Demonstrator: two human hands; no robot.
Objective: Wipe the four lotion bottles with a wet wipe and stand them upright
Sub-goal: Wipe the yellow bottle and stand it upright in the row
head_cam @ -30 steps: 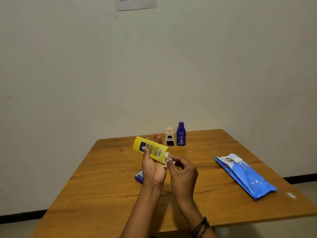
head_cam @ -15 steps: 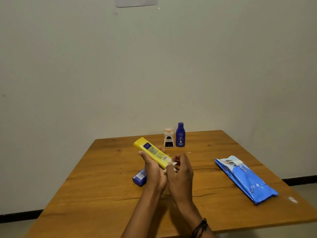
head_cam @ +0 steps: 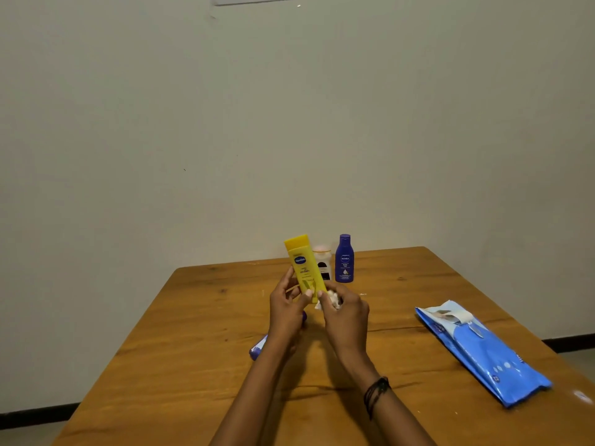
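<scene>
Plain wall behind, wooden table [head_cam: 199,333] under our arms. We judge we are on the third bottle. Our left hand [head_cam: 286,309] grips the yellow Vaseline bottle [head_cam: 304,270] low down and holds it nearly upright above the table. Our right hand [head_cam: 346,317] pinches the crumpled wet wipe [head_cam: 333,299] against its lower edge. A white bottle [head_cam: 323,263] and a blue Nivea bottle [head_cam: 344,259] stand at the far edge. A small blue bottle [head_cam: 257,348] lies beside our left forearm. Next we should stand the yellow one by the pair, then lift the lying one.
</scene>
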